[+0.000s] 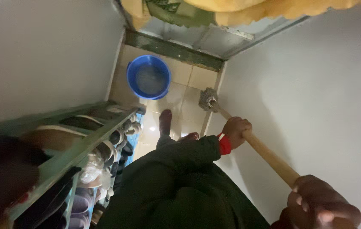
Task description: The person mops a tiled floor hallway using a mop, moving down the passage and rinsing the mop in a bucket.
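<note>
Head view looks straight down a narrow tiled passage: both hands are wrapped around a wooden mop handle (pixel 269 156), the left hand (pixel 236 130) lower on the shaft, the right hand (pixel 322 205) closed near its upper end. The grey mop head (pixel 208 99) rests on the floor tiles just beside the blue bucket (pixel 148 77) (water inside). A shoe rack (pixel 68 148) stands near the bucket, against the opposite wall.
</note>
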